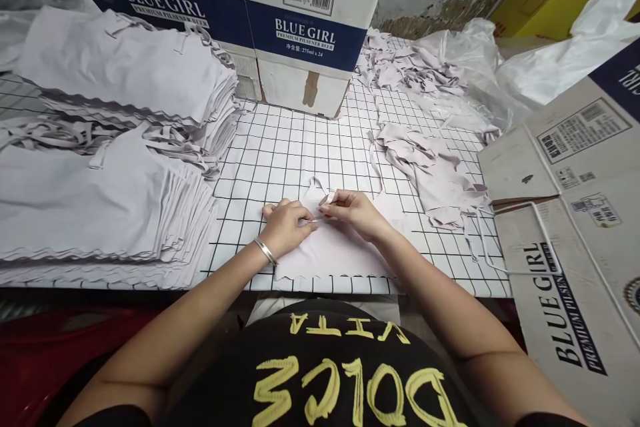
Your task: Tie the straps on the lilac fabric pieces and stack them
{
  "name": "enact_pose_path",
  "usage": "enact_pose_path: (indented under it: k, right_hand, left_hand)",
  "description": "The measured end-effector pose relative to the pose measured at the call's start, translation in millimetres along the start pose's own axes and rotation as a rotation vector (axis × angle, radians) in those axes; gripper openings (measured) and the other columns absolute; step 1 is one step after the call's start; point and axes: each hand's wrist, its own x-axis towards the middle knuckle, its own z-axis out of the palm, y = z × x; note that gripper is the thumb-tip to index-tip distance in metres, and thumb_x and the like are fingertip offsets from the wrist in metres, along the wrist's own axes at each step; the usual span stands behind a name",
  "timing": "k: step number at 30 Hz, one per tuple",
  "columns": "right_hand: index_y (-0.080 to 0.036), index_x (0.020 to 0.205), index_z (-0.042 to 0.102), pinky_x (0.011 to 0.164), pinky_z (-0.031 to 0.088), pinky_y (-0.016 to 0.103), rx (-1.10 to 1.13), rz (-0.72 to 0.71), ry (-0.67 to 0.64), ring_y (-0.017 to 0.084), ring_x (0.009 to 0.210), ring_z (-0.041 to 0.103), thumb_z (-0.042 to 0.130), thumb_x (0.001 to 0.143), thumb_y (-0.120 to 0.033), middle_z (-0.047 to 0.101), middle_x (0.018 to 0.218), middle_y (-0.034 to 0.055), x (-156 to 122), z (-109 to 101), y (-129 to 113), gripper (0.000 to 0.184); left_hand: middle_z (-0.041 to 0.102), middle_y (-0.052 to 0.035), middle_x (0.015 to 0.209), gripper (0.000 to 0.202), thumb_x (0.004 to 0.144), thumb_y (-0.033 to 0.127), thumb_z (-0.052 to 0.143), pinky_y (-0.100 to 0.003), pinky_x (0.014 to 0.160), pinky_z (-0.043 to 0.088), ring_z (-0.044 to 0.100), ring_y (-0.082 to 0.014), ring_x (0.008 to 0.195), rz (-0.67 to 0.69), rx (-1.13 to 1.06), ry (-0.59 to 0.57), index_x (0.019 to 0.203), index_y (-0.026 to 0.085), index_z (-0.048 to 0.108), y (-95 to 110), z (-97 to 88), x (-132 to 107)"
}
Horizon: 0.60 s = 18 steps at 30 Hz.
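A: Figure 1, head view. Where is the work piece, and how do the hands stand?

B: A pale fabric piece lies flat on the gridded bench, at its near edge. The left hand rests on it with fingers curled close; the right hand has its fingers pinched nearly shut on a thin strap or loop at the piece's top edge.

A: What could go wrong?

B: In my judgement the narrow strap could slip from so small a pinch, or the piece could slide off the bench edge if pulled toward the body. The loose scraps to the right lie near and could get mixed in.

A: What is unclear?

B: The left fingertips are hidden under the knuckles, so whether they grip anything cannot be told. The stacked pieces are cut off at the left, and the 3 cartons run out of frame.
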Motion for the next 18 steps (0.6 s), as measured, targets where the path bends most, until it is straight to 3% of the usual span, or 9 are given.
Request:
enact_pose_path:
  k: [8, 18]
  right_hand:
    - [-0.018, 0.071, 0.053, 0.065, 0.037, 0.029, -0.516, -0.122, 0.031, 0.015, 0.070, 0.045, 0.060, 0.079, -0.033, 0.050, 0.072, -0.0001, 3, 11, 13, 0.019]
    - [-0.019, 0.062, 0.040, 0.070, 0.034, 0.030, -0.712, -0.202, -0.009, 0.017, 0.076, 0.043, 0.060, 0.081, -0.026, 0.046, 0.070, -0.0002, 6, 13, 17, 0.028]
  left_hand:
    - [0.070, 0.0008, 0.091, 0.015, 0.077, 0.034, 0.070, -0.042, 0.087, 0.022, 0.052, -0.0225, 0.096, -0.020, -0.026, 0.005, 0.070, 0.022, 0.067, -2, 1.6, 3]
    - [0.070, 0.0022, 0.086, 0.018, 0.078, 0.030, 0.071, -0.042, 0.088, 0.020, 0.052, -0.0205, 0.096, 0.008, -0.046, -0.011, 0.067, 0.019, 0.063, -4, -0.1, 3]
